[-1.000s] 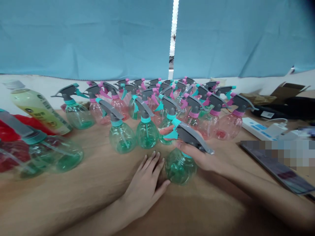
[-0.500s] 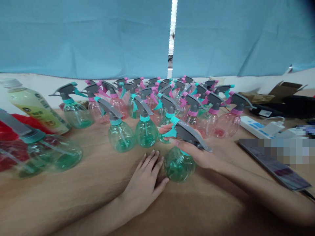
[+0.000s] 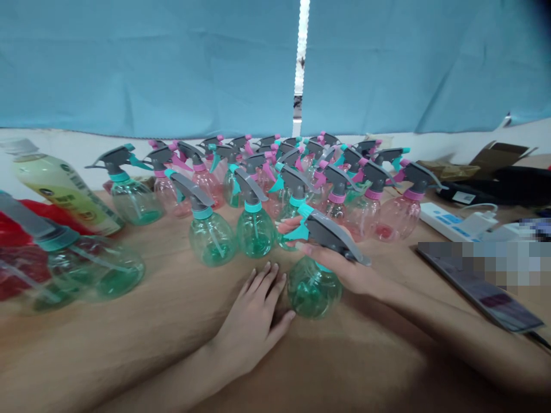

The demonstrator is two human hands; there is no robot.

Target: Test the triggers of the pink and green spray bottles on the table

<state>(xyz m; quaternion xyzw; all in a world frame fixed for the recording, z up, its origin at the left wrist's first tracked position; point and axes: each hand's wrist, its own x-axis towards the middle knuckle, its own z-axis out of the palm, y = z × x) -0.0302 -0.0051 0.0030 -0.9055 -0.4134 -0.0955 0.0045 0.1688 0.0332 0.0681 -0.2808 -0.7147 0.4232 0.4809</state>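
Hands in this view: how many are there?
2, and no others show. The left hand lies palm-down on the wooden table, beside a clear green plastic spray bottle; the right hand grips that bottle's grey-and-teal trigger head.

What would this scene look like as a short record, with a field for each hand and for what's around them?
Left hand: open, resting on the wooden table, beside the bottle
Right hand: holding the green spray bottle by its grey sprayer head
Nearby: pink and green spray bottles, standing in rows
Behind: blue curtain
Right side: white power strip
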